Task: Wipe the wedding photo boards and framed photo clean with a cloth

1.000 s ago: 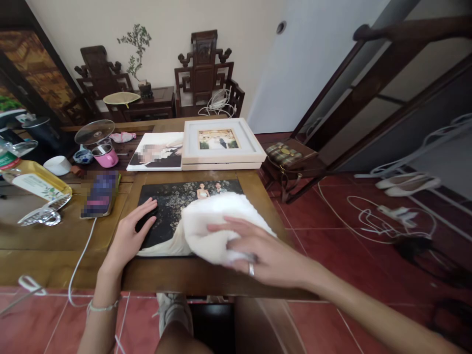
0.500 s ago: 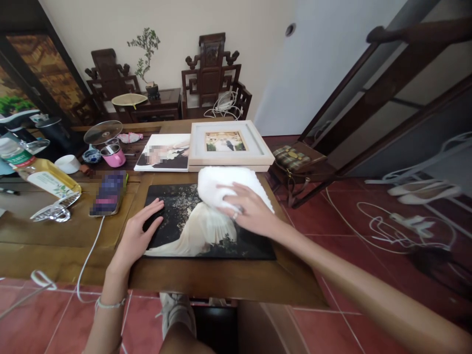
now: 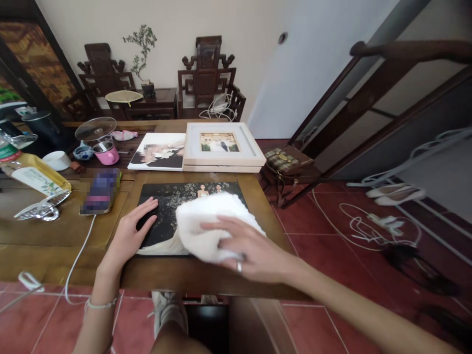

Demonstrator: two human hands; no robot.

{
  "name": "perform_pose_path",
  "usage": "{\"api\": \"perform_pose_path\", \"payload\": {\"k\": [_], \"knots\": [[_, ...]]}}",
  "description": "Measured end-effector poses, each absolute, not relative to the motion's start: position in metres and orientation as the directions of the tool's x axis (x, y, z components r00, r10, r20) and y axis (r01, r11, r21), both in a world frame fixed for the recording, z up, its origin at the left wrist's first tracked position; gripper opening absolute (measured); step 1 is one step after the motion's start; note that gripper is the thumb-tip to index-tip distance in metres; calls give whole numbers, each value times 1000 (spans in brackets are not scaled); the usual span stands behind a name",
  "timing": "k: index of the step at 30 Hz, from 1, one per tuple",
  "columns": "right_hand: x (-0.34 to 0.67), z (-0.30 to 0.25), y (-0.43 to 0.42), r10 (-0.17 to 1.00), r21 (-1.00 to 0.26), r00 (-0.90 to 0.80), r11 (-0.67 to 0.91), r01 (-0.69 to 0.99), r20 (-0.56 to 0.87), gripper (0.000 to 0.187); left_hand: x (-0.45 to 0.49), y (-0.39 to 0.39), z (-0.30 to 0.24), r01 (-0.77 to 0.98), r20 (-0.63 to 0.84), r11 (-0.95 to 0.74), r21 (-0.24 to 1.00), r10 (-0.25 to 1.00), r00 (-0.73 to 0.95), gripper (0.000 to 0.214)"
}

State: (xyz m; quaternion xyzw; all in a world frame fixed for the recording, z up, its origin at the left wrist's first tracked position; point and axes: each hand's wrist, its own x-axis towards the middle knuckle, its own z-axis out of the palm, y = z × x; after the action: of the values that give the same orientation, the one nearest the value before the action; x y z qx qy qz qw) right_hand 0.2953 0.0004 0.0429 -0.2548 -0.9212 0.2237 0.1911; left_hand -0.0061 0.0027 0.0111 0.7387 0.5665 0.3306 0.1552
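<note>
- I am resting the left hand (image 3: 132, 235) on the left edge of a dark photo panel (image 3: 165, 221), its fingers loosely spread and clasping nothing; a bracelet (image 3: 103, 305) is circling the wrist.
- With the right hand (image 3: 249, 250) I am grasping a bunched white cloth (image 3: 201, 211), fingers bent into its folds, a ring (image 3: 239, 267) showing on one finger.
- The cloth is lying over the middle and right of the panel, covering much of its printed surface.
- The panel is lying flat on the wooden table (image 3: 173, 275), near the front edge and right end.
- Beyond the panel, a light-framed picture (image 3: 220, 142) is lying face up, with a white-edged print (image 3: 159, 152) just beside it on the left.
- Left of the left hand, a phone (image 3: 100, 191) is lying with a white cable (image 3: 80, 256) running over the table's front edge; a clear hair clip (image 3: 42, 209) and a bottle (image 3: 39, 173) are sitting farther left.
- Behind the phone, a pink mug (image 3: 107, 156) is standing.
</note>
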Motion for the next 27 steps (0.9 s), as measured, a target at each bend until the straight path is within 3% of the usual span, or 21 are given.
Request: {"api": "perform_pose_path", "payload": {"k": [9,15,21,27], "knots": [[297,28,73,817,-513,-509,570,642,272,28,-8,3,9,723,318,-318,614,937,142,39],[288,29,14,725,-472,-594,683,557,348,19,-7,4,9,723,327,-323,611,935,141,41],[289,38,-26,534,-455,-770,815,359,350,16,-7,5,10,740,324,-313,595,936,136,42],[293,40,31,628,-430,-714,762,484,310,19,-8,5,10,737,324,-328,592,933,155,39]]}}
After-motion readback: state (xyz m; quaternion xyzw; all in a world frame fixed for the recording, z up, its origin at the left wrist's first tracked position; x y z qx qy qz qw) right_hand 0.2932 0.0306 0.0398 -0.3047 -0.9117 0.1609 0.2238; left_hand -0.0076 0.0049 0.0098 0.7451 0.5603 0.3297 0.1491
